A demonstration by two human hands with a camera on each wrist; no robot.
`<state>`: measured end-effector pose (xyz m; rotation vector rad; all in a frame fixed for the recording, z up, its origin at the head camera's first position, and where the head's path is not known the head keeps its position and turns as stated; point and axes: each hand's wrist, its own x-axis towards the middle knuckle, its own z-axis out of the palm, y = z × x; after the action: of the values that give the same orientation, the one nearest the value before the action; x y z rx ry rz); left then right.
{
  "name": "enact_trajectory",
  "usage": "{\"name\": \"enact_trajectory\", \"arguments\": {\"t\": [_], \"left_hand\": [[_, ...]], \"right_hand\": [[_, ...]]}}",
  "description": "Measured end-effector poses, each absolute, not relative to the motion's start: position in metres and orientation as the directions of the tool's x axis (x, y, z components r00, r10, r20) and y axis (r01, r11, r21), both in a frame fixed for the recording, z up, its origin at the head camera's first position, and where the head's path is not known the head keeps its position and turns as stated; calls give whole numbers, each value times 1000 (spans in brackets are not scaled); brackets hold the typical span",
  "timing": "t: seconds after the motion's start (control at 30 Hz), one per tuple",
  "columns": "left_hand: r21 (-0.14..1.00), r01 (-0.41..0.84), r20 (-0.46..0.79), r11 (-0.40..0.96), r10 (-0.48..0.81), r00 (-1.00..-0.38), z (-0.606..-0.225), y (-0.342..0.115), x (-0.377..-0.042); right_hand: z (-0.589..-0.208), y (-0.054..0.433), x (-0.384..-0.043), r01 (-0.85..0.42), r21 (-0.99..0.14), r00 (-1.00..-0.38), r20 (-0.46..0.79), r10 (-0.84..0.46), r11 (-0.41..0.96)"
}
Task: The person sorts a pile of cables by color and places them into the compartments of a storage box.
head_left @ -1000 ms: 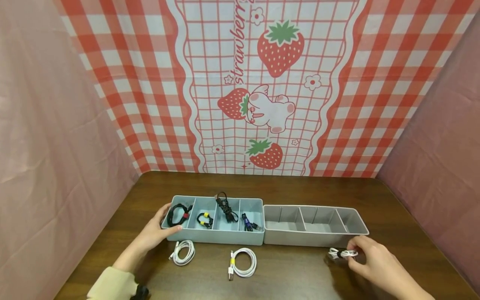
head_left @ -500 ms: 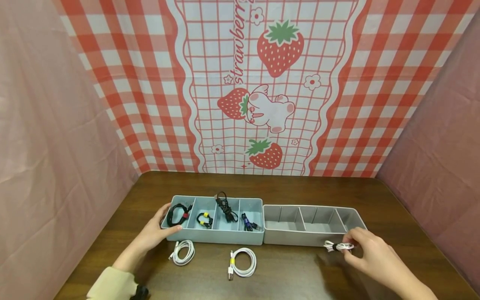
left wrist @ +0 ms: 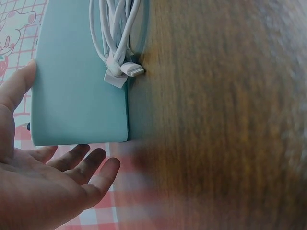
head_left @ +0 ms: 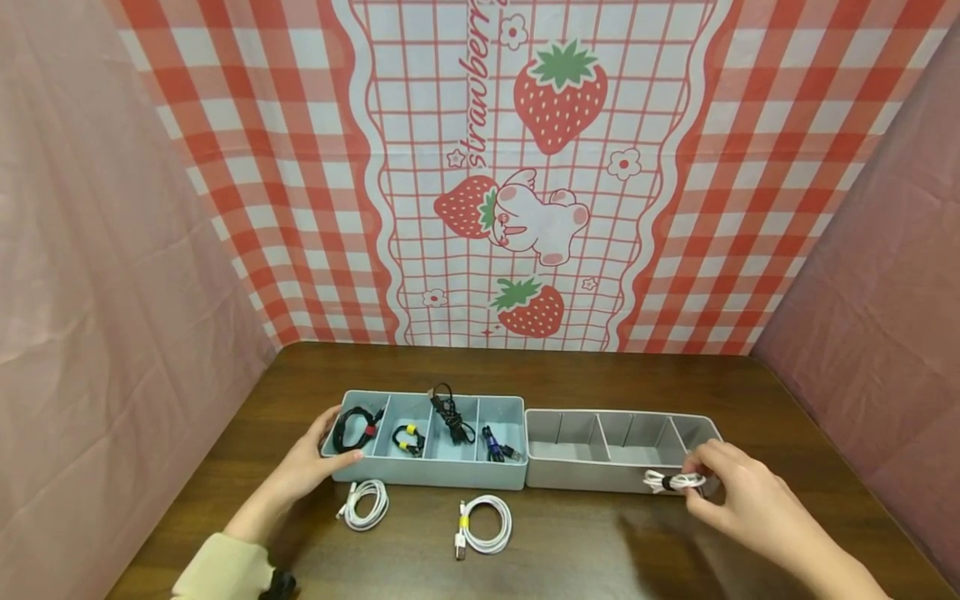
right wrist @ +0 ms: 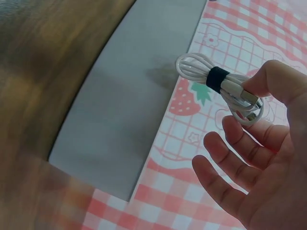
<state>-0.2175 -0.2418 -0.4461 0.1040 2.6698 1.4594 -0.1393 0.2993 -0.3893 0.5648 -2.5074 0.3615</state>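
In the head view, my right hand pinches a white charging cable between thumb and index finger. The cable is bundled with a black tie, and its USB plug shows close to my thumb in the right wrist view. This bundle hangs in front of the grey divided box, over its front wall near the right end. My left hand rests on the left end of the light blue divided box. Its thumb lies at the front rim, and relaxed fingers run along the end wall.
Before the blue box lie a white coiled cable and another white coil with a yellow tie. Each blue compartment holds a dark cable, such as the looped black cable, which pokes above the rim. A patterned cloth hangs behind the table.
My right hand has lifted the white cable off the table and carried it slightly left and up, to the grey box's front wall. My left hand stays put.
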Motion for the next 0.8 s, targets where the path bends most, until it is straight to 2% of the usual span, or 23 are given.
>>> {"name": "enact_trajectory", "arguments": {"t": [0.8], "left_hand": [[839,15,-49,545,103,-994,-446,-242,-218]], "right_hand": [[-356,283,-157,-535,-89,-724,562,-401,840]]}}
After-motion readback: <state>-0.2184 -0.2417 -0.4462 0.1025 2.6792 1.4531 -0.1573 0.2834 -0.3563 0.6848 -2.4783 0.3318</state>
